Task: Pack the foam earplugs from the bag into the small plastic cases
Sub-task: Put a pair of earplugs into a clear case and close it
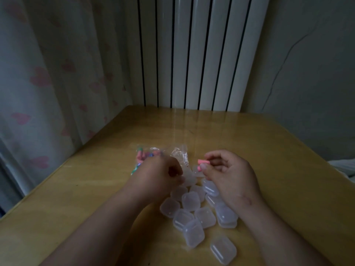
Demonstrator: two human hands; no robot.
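A clear plastic bag (153, 153) of coloured foam earplugs lies on the wooden table (269, 150) just beyond my hands. My right hand (226, 173) pinches a pink earplug (202, 161) between thumb and fingers. My left hand (159, 173) is blurred, its fingers curled over a small clear case (189, 179) at the near edge of the bag; whether it grips that case is unclear. Several small translucent plastic cases (190, 200) lie in a loose pile between my forearms, and one case (222, 249) sits apart nearer me.
A white radiator (192, 54) stands against the wall behind the table. A pale curtain with pink hearts (48, 83) hangs on the left. The table's left edge (57, 173) runs diagonally close to my left arm. White fabric (343, 167) shows at the right edge.
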